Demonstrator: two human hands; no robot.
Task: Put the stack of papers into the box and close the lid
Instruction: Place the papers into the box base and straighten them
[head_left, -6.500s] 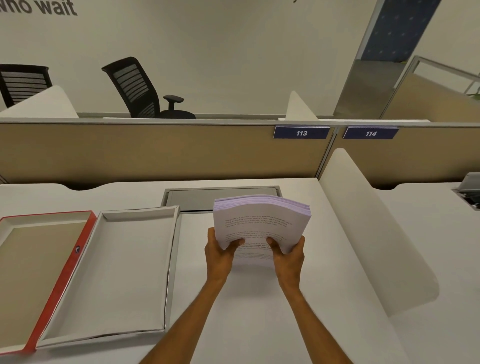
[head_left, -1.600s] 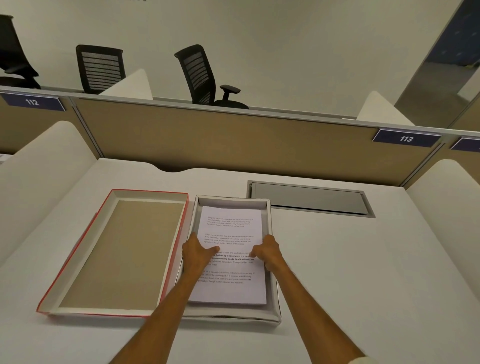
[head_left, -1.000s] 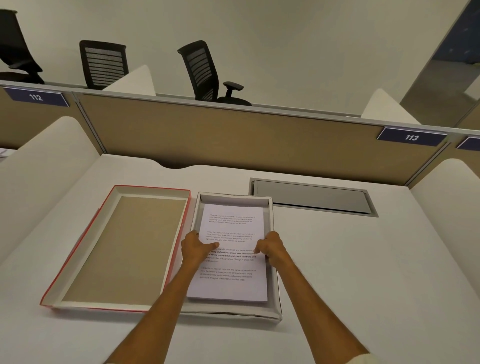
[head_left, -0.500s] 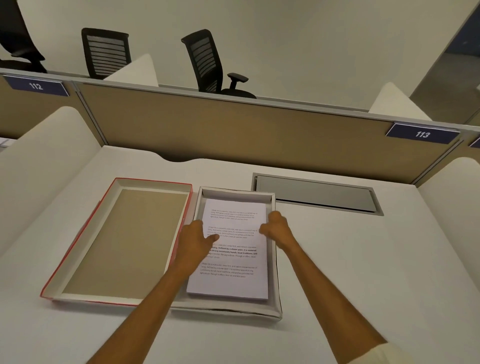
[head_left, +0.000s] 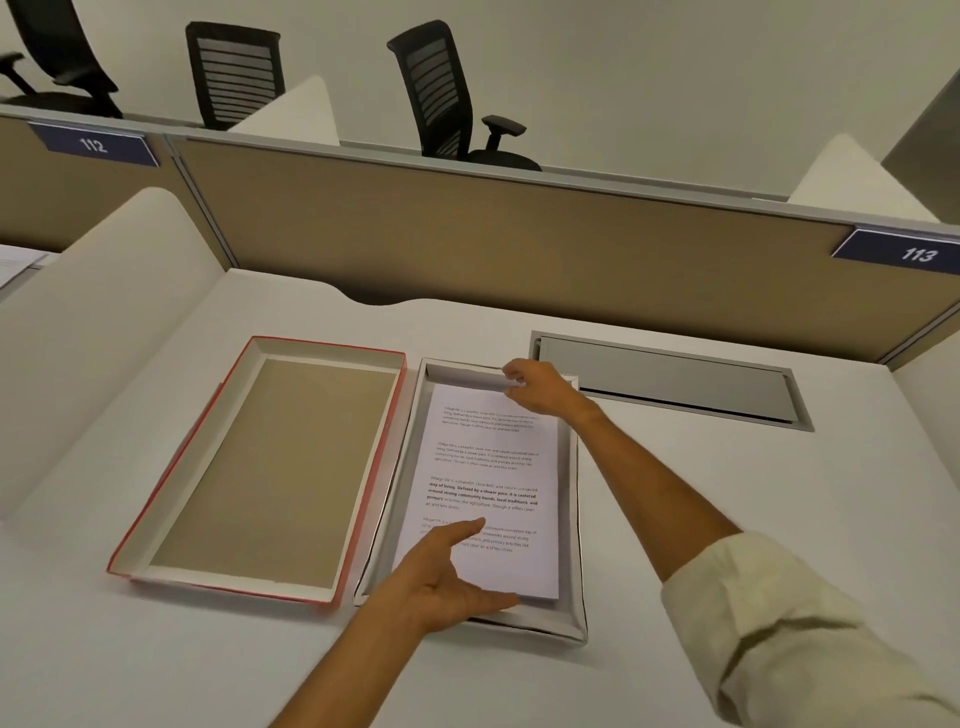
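Under the left hand (head_left: 441, 577), the stack of papers' (head_left: 493, 467) corner seems hidden.

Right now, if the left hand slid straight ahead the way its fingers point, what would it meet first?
The left hand lies flat on the stack of papers, pointing up the page. It would likely skim the sheet, then meet the right hand at the box's far wall.
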